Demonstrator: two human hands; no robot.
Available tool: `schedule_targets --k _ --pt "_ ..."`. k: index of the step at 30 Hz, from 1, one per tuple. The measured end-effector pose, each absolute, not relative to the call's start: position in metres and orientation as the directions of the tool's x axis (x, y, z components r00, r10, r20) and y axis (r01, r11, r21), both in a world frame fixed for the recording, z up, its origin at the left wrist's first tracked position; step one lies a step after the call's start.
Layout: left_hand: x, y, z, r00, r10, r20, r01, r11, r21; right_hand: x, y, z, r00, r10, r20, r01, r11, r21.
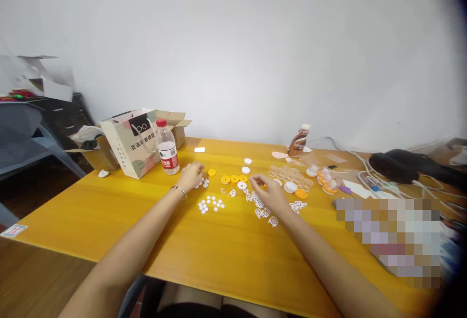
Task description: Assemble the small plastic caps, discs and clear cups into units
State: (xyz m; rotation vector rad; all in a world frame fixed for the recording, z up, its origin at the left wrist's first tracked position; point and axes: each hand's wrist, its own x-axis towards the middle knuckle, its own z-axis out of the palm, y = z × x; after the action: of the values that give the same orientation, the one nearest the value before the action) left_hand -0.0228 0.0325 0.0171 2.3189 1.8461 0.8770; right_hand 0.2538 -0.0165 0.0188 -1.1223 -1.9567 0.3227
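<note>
My left hand point(190, 176) is over the table beside the water bottle, fingers curled together above a group of small white pieces point(206, 183). Whatever it may hold is hidden. A yellow ring point(212, 172) lies just right of its fingertips. My right hand point(269, 192) is above the white openwork pieces point(258, 202), its fingertips drawn together and pointing left; anything between them is too small to make out. A white ring point(242, 185) and a row of yellow discs point(234, 179) lie beside those fingertips. Between my forearms are small white round caps point(208, 204).
A water bottle point(168, 150), a paper bag point(133, 150) and cardboard boxes point(177, 123) stand at left. Clear cups point(288, 174), a brown bottle point(298, 142), clear-and-orange assemblies point(327, 180), cables and a black bag point(396, 165) are at right, with a pixelated flat object point(390, 240) nearer me.
</note>
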Motion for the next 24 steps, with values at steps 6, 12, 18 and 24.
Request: schedule_targets --k 6,12,18,24 --pt "-0.028 0.027 0.029 0.330 0.910 0.252 0.842 -0.404 0.356 0.253 -0.034 0.006 -0.324 0.811 0.487 0.592 0.575 -0.565" --pt "-0.019 0.029 0.017 0.353 0.912 0.208 0.854 -0.405 0.328 0.257 -0.033 0.004 -0.333 0.817 0.471 0.569 0.573 -0.590" --pt "-0.015 0.026 0.023 0.296 0.913 0.279 0.877 -0.376 0.299 0.257 -0.032 0.003 -0.346 0.822 0.453 0.569 0.568 -0.595" --pt "0.018 -0.009 0.030 0.546 0.780 0.305 0.708 -0.624 0.330 0.258 -0.031 0.004 -0.323 0.829 0.456 0.574 0.555 -0.602"
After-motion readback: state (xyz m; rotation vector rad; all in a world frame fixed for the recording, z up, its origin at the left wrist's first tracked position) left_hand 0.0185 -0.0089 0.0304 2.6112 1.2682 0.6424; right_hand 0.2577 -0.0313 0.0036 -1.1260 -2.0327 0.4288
